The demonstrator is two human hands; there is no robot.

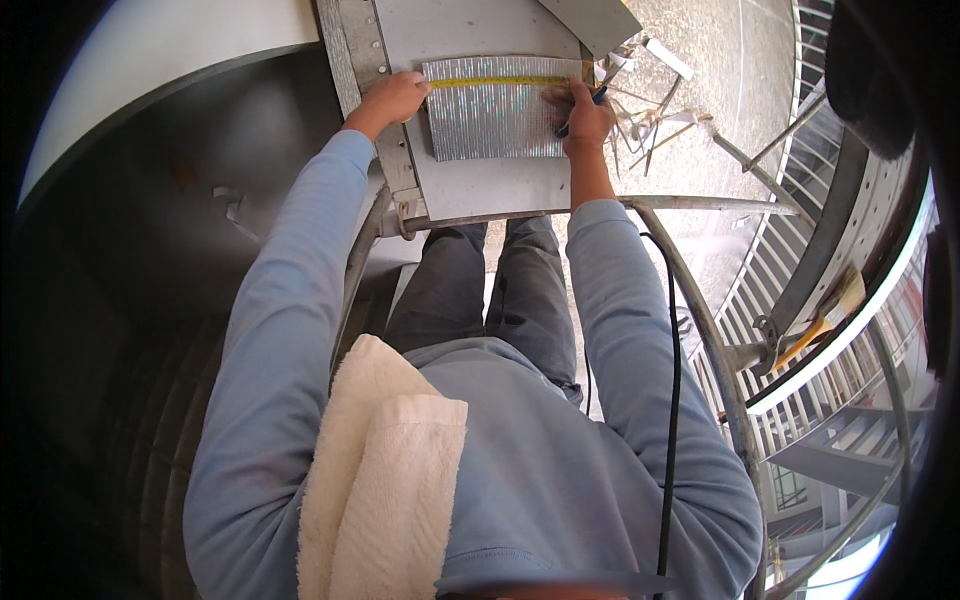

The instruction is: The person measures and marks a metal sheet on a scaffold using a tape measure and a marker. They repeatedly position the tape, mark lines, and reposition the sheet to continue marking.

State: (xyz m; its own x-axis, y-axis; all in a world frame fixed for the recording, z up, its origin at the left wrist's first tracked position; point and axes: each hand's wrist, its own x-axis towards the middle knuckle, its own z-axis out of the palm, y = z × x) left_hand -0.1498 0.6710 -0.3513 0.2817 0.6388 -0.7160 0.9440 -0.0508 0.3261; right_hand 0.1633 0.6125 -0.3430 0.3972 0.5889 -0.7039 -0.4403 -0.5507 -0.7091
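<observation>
Holding a yellow tape across a silver sheet

Yellow tape (500,82) lies across the upper part of a ribbed silver sheet (495,125), which sits on a pale grey board (510,190). Tape carries printed marks, too small to read. Left hand (398,98) pinched narrow on the tape's left end, at the sheet's left edge. Right hand (588,118) at the sheet's right edge, fingers curled round a blue pen-like tool (599,96); the palm covers its middle, exact kind unclear. Cannot tell if that hand grips the tape too; the tape's right end is hidden there.

Grey plate (600,22) above the sheet, cut off by the top edge. Thin scraps (650,130) right of the board, tangled, hard to sort out. Dark space (120,300) at left too dim to make out. Black shape (870,80) at upper right blurred, cannot identify. Cream towel (390,470) on the person's chest runs out of frame at the bottom.
</observation>
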